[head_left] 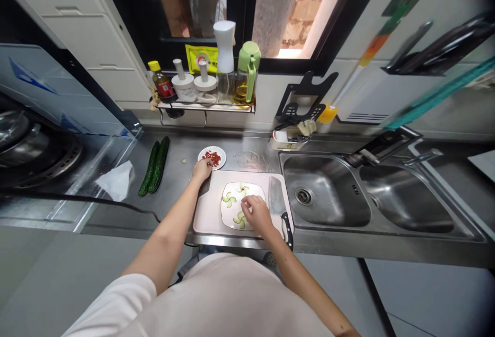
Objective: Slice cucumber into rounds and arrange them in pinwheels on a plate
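Note:
My left hand [202,170] reaches over the edge of a small white plate [219,166] of chopped red pepper [211,157], its fingers pinched among the bits. My right hand [257,212] hovers above or touches a squarish white plate [226,218], fingertips bent together; anything between them is too small to make out. On that plate lie curved cucumber slices [229,199] set in pinwheels, one of them with red at its centre. Part of the plate is hidden by my right hand. Beneath it is a pale pink cutting board [207,215], with a kitchen knife [277,197] along its right side.
Two whole cucumbers [158,166] and a crumpled white tissue [118,181] lie on the steel counter to the left. A double sink [328,192] is at right. Bottles and jars stand on a wall rack [209,106] behind. A black cable [127,204] crosses the counter.

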A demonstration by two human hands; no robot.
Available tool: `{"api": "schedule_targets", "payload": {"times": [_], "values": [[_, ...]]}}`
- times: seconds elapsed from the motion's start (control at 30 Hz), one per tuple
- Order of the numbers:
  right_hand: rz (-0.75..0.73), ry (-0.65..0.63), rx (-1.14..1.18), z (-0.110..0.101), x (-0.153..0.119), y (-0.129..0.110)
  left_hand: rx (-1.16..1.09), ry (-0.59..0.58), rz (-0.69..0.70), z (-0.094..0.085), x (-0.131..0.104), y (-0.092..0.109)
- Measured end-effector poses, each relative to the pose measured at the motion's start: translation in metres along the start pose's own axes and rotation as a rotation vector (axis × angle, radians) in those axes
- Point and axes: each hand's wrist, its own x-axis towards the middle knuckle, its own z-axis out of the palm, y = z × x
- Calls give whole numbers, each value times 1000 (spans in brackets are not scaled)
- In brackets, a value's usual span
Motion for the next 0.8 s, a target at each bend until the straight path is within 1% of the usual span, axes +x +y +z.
{"api": "schedule_targets", "payload": {"times": [0.13,0.33,0.53,0.8], "values": [[2,-1,14,-2,-1,2,102,-65,81,-3,12,-5],[3,-12,5,-4,-5,3,168,-117,141,0,20,-8],[16,-7,19,-5,-6,4,194,-128,114,3,24,-6],[22,-10,19,-4,-9,6,171,-133,95,9,28,-6]]}}
